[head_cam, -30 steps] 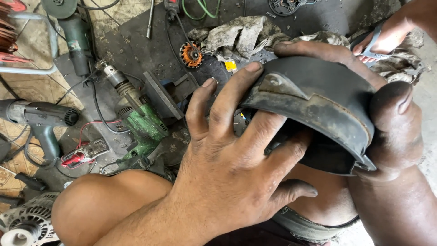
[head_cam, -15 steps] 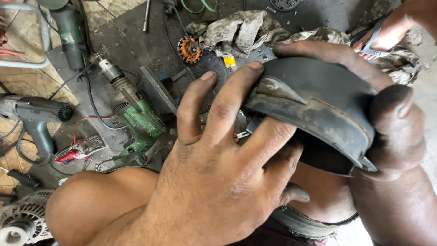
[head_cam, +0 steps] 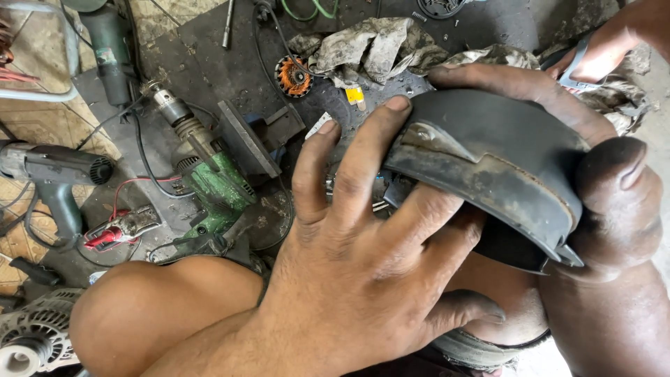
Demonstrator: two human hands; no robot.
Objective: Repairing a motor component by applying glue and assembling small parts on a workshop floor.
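Gripping a curved black plastic cover (head_cam: 488, 174) at frame centre, the left hand (head_cam: 363, 258) spreads fingers over its 9 o'clock edge while the right hand (head_cam: 614, 209) clamps its 3 o'clock rim; a small yellow tag (head_cam: 354, 95) lies at 11 o'clock near the green drill (head_cam: 216, 185)

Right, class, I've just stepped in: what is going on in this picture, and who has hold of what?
A person sitting on a workshop floor grips a dirty black curved cover with both hands. The left hand spreads its fingers over the cover's near edge; the right hand clamps the far end, thumb on the rim. Around the knees lie a green power drill, a grey heat gun, an orange-wound coil and grimy rags.
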